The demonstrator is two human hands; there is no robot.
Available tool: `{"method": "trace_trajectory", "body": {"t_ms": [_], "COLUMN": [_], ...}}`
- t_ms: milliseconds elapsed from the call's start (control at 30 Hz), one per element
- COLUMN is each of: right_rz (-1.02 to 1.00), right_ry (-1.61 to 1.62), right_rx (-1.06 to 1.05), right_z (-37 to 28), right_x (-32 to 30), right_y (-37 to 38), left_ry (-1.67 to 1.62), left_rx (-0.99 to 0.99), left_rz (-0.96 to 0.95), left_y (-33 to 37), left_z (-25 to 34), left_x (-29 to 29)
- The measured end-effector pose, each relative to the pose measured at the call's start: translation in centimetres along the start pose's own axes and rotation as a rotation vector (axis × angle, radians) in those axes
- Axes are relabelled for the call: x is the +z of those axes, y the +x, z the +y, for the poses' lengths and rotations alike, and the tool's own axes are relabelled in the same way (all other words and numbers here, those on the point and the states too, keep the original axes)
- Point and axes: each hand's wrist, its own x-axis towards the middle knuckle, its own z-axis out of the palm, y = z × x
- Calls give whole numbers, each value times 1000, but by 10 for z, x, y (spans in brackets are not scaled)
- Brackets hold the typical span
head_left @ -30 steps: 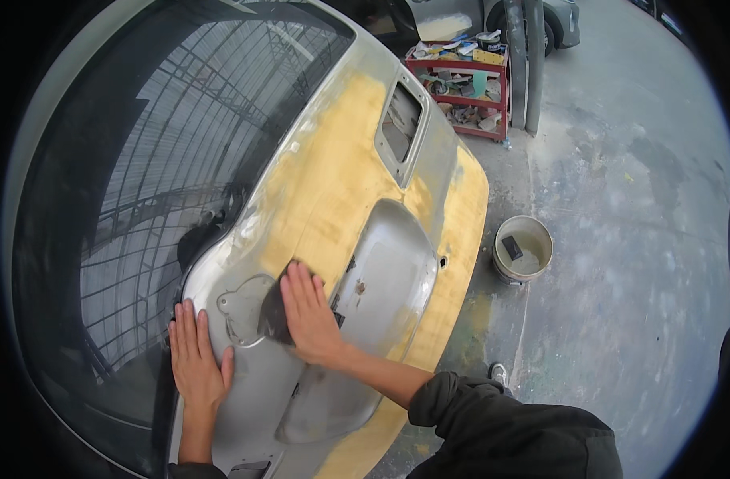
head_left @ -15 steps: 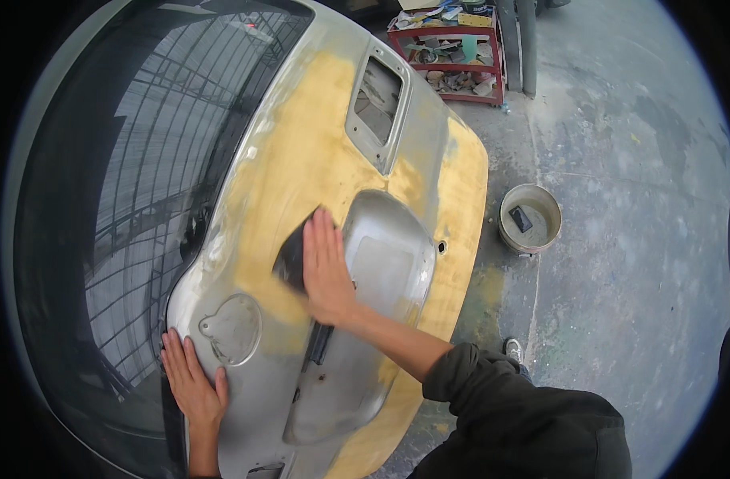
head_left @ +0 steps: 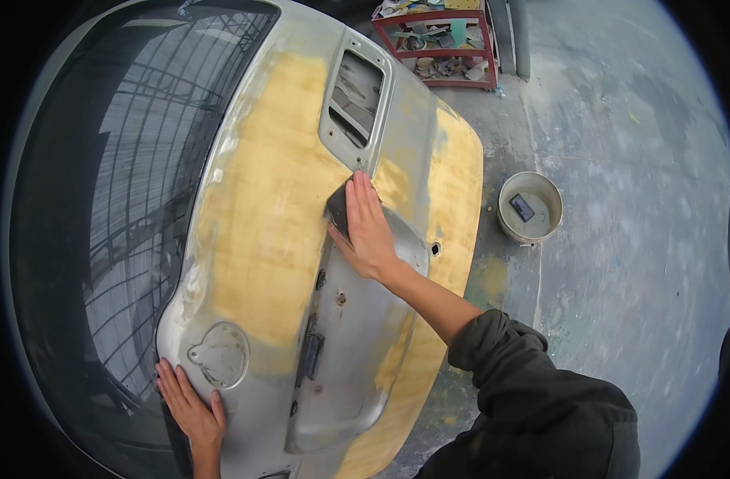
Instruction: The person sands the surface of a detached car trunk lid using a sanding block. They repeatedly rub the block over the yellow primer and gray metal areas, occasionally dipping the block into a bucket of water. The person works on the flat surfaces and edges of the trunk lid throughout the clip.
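A car's tailgate (head_left: 261, 184), grey with large sanded yellow filler patches, fills the left and middle. My right hand (head_left: 369, 231) presses a piece of black sandpaper (head_left: 340, 209) onto the panel, at the upper edge of the recessed number-plate area (head_left: 353, 351). The paper's left part shows beyond my fingers; the rest is hidden under the hand. Flat and with fingers stretched out, my left hand (head_left: 192, 407) rests on the grey metal at the lower left, beside the rear window's edge and below a round recess (head_left: 220, 354).
On the floor to the right stands a round bucket (head_left: 531, 185) with a dark rectangular block (head_left: 522, 207) inside. A red shelf cart (head_left: 441, 54) full of odds and ends is at the top, beside a grey post (head_left: 518, 36). The dark rear window (head_left: 141, 207) borders the panel.
My right hand has slid away from me and to the right with the sandpaper, from the middle of the yellow patch to the recess edge. My left hand stays on the panel; the view has shifted slightly.
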Motion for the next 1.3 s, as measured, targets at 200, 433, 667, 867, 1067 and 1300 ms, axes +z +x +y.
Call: {"method": "trace_trajectory", "body": {"t_ms": [200, 433, 667, 867, 1067, 1300], "right_rz": [111, -4, 43, 79, 43, 64], "right_ry": [85, 39, 78, 94, 134, 80], "right_rx": [-136, -111, -132, 53, -124, -119], "right_z": [-42, -23, -20, -50, -48, -35], "right_x": [1, -7, -4, 1, -2, -7], "right_y": [87, 27, 52, 40, 50, 77], "left_ry": [9, 28, 11, 31, 29, 32], "left_rx": [-3, 3, 0, 8, -7, -4], "left_rz": [-7, -16, -41, -38, -19, -14], "left_y": [-5, -4, -5, -4, -7, -12], "left_z": [-5, -4, -4, -4, -8, -10], "left_x": [-5, -6, -3, -9, 1, 1]}}
